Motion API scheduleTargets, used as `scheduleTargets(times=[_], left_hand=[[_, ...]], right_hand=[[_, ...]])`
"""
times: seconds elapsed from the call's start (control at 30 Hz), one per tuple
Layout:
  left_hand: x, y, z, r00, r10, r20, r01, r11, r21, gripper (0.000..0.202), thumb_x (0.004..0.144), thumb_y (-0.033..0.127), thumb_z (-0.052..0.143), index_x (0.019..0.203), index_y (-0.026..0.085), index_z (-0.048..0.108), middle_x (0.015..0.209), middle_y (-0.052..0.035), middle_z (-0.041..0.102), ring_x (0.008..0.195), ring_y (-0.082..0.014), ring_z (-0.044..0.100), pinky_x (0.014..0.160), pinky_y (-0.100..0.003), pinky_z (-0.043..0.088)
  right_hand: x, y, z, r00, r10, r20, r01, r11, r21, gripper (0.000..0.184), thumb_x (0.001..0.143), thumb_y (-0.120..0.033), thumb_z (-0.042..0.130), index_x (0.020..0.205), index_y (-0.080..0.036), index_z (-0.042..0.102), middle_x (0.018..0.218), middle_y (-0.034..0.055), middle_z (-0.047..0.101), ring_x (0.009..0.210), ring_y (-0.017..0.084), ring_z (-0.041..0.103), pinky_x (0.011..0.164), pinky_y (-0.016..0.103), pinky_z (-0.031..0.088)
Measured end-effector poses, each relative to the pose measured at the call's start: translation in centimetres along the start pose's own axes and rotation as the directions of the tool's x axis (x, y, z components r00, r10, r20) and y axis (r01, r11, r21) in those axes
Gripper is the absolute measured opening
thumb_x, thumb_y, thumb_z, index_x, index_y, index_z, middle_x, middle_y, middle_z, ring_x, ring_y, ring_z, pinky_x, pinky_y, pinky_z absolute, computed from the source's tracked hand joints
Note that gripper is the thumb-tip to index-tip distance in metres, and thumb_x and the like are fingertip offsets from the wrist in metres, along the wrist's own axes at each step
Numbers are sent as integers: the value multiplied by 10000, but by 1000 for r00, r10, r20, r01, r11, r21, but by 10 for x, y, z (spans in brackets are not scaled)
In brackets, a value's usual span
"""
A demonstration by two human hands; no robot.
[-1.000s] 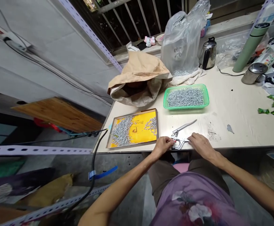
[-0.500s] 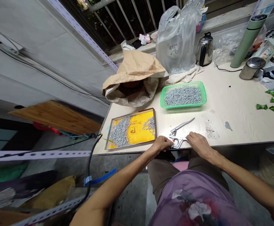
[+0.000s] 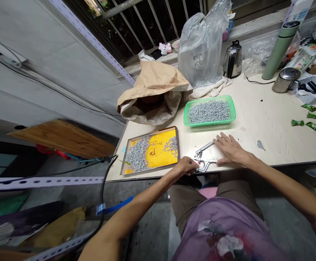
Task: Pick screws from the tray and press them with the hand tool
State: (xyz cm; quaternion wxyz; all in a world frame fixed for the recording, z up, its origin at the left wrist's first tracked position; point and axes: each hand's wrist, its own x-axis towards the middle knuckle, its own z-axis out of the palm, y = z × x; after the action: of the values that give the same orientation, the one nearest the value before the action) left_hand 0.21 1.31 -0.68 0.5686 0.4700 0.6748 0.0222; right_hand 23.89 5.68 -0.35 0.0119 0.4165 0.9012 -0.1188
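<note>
Metal pliers (image 3: 203,158) lie on the pale table (image 3: 266,134) near its front edge, handles spread apart. My left hand (image 3: 185,166) is curled at the pliers' head, fingers pinched on something too small to make out. My right hand (image 3: 229,148) lies flat over the pliers' handles, fingers stretched out. A shallow box with a yellow bottom (image 3: 150,151), holding several small metal parts, sits just left of my left hand. A green basket (image 3: 210,112) full of the same metal parts stands behind the pliers.
Behind the box slumps a brown paper sack (image 3: 155,90). A clear plastic bag (image 3: 201,47), a steel kettle (image 3: 233,59), a green flask (image 3: 275,50) and a steel cup (image 3: 286,79) stand at the back. Green sweets (image 3: 308,121) lie at the right. A black cable (image 3: 103,188) hangs off the table's left.
My right hand has moved forward from the lower handle and spread flat across the pliers' handles. My left hand stays at the pliers' head. The view has shifted slightly.
</note>
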Motion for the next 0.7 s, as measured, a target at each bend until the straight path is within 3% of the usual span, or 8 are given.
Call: scheduleTargets(times=[0.1,0.3,0.5,0.57,0.63,0.7], left_hand=[[-2,1,0,1000,-3,-7,3,1000,0,358,618,396,690,471,160,463,398,79,377,392,-44,335,415,-192,352],[-2,1,0,1000,0,21,0,1000,-8,386,624,430,687,468,162,457,394,79,367,391,-46,327,415,-196,346],[-5,0,1,1000,8,30,-8,1000,11,388,692,410,646,482,171,424,410,79,356,396,-51,324,435,-206,362],[-8,-2,4,998,39,-51,-33,993,113,346,759,369,593,514,168,454,441,65,387,424,-71,375,477,-224,396],[-12,-3,10,959,192,-210,-127,948,290,248,807,312,558,613,158,542,546,27,498,533,-111,490,573,-254,449],[-13,-1,16,847,441,-298,-255,828,500,124,821,278,575,793,163,611,752,-23,605,744,-166,578,710,-295,482]], right_hand=[[9,4,-6,995,-32,94,35,999,-37,1005,584,-628,739,1377,-109,403,1390,236,438,1316,403,329,1051,567,259],[6,-8,-10,996,-10,89,18,996,-88,980,570,-565,777,1335,-60,430,1226,221,551,1139,365,474,1015,559,287],[-3,-15,-19,995,16,99,-7,996,-92,583,673,-478,751,1089,-103,591,1079,151,600,999,296,512,869,415,381],[-5,-17,-20,994,23,106,-14,996,-83,469,710,-442,733,1024,-116,609,1061,141,599,985,283,510,828,384,379],[-6,-19,-20,994,24,104,-17,997,-69,375,745,-401,713,982,-127,616,1052,131,597,978,269,506,806,366,366],[-6,-21,-20,995,13,94,-8,998,-55,310,770,-362,696,964,-133,617,1047,122,596,977,257,502,795,353,354]])
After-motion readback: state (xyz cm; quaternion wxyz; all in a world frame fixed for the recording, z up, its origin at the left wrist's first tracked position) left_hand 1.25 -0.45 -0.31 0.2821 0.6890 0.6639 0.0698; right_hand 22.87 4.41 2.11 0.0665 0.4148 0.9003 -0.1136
